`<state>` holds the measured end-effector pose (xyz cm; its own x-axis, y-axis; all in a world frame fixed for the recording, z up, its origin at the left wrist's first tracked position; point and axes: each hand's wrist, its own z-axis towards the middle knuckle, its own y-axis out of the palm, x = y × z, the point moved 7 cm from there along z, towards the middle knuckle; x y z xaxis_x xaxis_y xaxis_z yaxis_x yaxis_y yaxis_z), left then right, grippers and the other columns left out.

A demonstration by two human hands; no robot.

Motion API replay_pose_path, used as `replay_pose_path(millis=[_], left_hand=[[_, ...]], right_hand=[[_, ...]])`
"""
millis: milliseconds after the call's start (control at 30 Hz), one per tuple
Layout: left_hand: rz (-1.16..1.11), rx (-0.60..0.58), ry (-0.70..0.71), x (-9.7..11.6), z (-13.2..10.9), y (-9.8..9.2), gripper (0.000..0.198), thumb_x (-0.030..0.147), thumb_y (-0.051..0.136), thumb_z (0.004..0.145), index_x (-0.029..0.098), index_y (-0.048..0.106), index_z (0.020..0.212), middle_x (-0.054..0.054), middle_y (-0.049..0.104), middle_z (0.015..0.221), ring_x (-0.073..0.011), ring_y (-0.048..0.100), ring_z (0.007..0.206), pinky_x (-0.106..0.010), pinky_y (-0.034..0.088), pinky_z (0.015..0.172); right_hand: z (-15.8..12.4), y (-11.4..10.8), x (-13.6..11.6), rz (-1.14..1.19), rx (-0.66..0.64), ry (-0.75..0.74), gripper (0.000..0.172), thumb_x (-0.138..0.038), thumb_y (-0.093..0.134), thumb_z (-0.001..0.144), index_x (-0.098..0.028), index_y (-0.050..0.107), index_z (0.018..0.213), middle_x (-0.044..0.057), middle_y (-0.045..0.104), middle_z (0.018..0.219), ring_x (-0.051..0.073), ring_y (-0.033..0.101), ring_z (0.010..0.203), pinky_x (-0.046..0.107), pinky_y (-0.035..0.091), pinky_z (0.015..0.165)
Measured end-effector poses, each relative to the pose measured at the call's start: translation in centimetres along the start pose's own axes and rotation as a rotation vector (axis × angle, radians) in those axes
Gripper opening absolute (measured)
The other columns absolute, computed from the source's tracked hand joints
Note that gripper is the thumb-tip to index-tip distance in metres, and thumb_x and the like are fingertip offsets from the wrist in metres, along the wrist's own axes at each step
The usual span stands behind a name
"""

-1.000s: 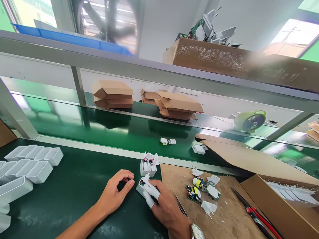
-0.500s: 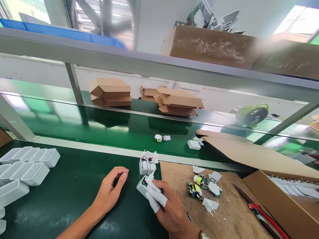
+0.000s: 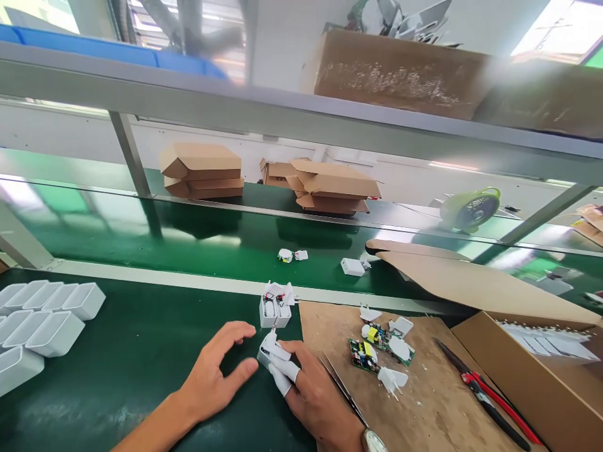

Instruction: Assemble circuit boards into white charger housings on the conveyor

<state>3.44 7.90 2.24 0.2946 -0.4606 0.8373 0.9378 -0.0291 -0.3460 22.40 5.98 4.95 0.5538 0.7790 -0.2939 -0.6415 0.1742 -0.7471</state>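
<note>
My right hand (image 3: 316, 392), with white covers on some fingers, grips a small white charger (image 3: 264, 355). A white plug piece sits at the charger's open top, under the fingers. From the left, my left hand (image 3: 219, 370) reaches close to this charger, thumb and fingers apart and holding nothing. Just beyond stand white charger housings (image 3: 274, 317) with red wires and plug pieces on top. Metal tweezers (image 3: 340, 384) lie along the right side of my right hand, partly hidden by it.
Rows of white empty housings (image 3: 56, 329) stand at left. On the brown board (image 3: 424, 402) are circuit boards (image 3: 363, 354), a plug piece (image 3: 392, 380) and red-and-black cutters (image 3: 485, 392). An open carton (image 3: 532, 383) stands at right. A charger (image 3: 353, 267) lies on the green belt (image 3: 211, 248).
My left hand has opened wider and moved right, nearer the charger. My right hand has shifted slightly left with the charger, and more of the tweezers shows. The whole view has shifted a little.
</note>
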Motion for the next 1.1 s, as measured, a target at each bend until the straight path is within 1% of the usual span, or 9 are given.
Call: replay_pose_path(millis=[167, 300, 433, 533, 633, 700, 800, 967, 1100], left_hand=[[0.107, -0.206, 0.164, 1.9, -1.2, 2.2, 0.078, 0.046, 0.071, 0.096, 0.034, 0.032, 0.163, -0.014, 0.053, 0.155, -0.0359, 0.054, 0.140, -0.052, 0.050, 0.115], [0.197, -0.220, 0.306, 3.5, -1.4, 2.5, 0.076, 0.043, 0.069, 0.098, 0.037, 0.031, 0.163, -0.016, 0.051, 0.156, -0.0391, 0.054, 0.139, -0.059, 0.050, 0.112], [0.307, -0.242, 0.374, 4.2, -1.5, 3.1, 0.071, 0.035, 0.065, 0.101, 0.034, 0.032, 0.163, -0.020, 0.054, 0.150, -0.0387, 0.057, 0.133, -0.058, 0.053, 0.108], [0.306, -0.216, 0.339, 3.7, -1.6, 3.0, 0.068, 0.039, 0.061, 0.102, 0.035, 0.032, 0.163, -0.018, 0.048, 0.153, -0.0386, 0.054, 0.136, -0.056, 0.053, 0.108], [0.235, -0.110, 0.225, 2.5, -1.4, 1.7, 0.068, 0.042, 0.056, 0.104, 0.035, 0.025, 0.165, -0.016, 0.038, 0.159, -0.0377, 0.050, 0.140, -0.055, 0.052, 0.111], [0.187, -0.048, 0.151, 1.7, -1.3, 0.8, 0.068, 0.040, 0.054, 0.105, 0.034, 0.022, 0.165, -0.016, 0.036, 0.159, -0.0372, 0.047, 0.142, -0.056, 0.050, 0.114], [0.139, 0.009, 0.091, 0.9, -1.1, 0.0, 0.063, 0.038, 0.053, 0.106, 0.035, 0.026, 0.162, -0.015, 0.038, 0.157, -0.0362, 0.047, 0.141, -0.054, 0.052, 0.112], [0.109, 0.033, 0.081, 0.5, -0.8, -0.2, 0.060, 0.036, 0.053, 0.106, 0.036, 0.029, 0.161, -0.014, 0.042, 0.154, -0.0333, 0.054, 0.133, -0.050, 0.055, 0.107], [0.133, 0.031, 0.064, 0.5, -1.0, 0.0, 0.057, 0.036, 0.053, 0.106, 0.035, 0.032, 0.159, -0.014, 0.044, 0.152, -0.0334, 0.054, 0.132, -0.049, 0.057, 0.105]], right_hand=[[-1.0, 0.3, 0.1, -0.046, -0.014, -0.001, 0.048, 0.000, 0.050, 0.086, -0.019, 0.059, 0.129, 0.016, 0.067, 0.122, 0.026, 0.071, 0.106, 0.035, 0.065, 0.083], [-1.6, 1.1, -0.1, -0.141, -0.152, -0.011, 0.054, 0.000, 0.051, 0.076, -0.015, 0.060, 0.128, 0.020, 0.066, 0.129, 0.031, 0.071, 0.108, 0.039, 0.065, 0.084], [-1.8, 1.6, -0.7, -0.243, -0.250, -0.110, 0.029, -0.002, 0.052, 0.083, -0.013, 0.065, 0.106, 0.026, 0.064, 0.132, 0.036, 0.069, 0.112, 0.045, 0.064, 0.084], [-1.2, 0.6, -1.0, -0.227, -0.219, -0.125, 0.039, 0.000, 0.045, 0.087, -0.014, 0.062, 0.119, 0.023, 0.064, 0.135, 0.033, 0.067, 0.118, 0.043, 0.064, 0.088], [-0.1, -1.4, -1.1, -0.192, -0.120, -0.083, 0.063, 0.001, 0.043, 0.087, -0.014, 0.044, 0.148, 0.019, 0.063, 0.137, 0.030, 0.066, 0.119, 0.040, 0.063, 0.093], [0.4, -2.6, -1.4, -0.183, -0.057, -0.077, 0.069, 0.001, 0.043, 0.089, -0.015, 0.035, 0.156, 0.020, 0.062, 0.136, 0.030, 0.066, 0.119, 0.040, 0.063, 0.093], [0.3, -2.5, -1.1, -0.181, -0.066, -0.047, 0.065, 0.001, 0.041, 0.090, -0.015, 0.039, 0.153, 0.021, 0.063, 0.134, 0.031, 0.068, 0.116, 0.041, 0.064, 0.089], [-1.1, -0.2, -0.1, -0.198, -0.105, -0.058, 0.042, -0.001, 0.047, 0.086, -0.016, 0.062, 0.122, 0.022, 0.065, 0.130, 0.033, 0.070, 0.113, 0.045, 0.066, 0.084], [-1.1, -0.4, 0.1, -0.168, -0.093, -0.050, 0.046, 0.000, 0.049, 0.087, -0.014, 0.060, 0.129, 0.023, 0.066, 0.129, 0.033, 0.070, 0.114, 0.043, 0.066, 0.084]])
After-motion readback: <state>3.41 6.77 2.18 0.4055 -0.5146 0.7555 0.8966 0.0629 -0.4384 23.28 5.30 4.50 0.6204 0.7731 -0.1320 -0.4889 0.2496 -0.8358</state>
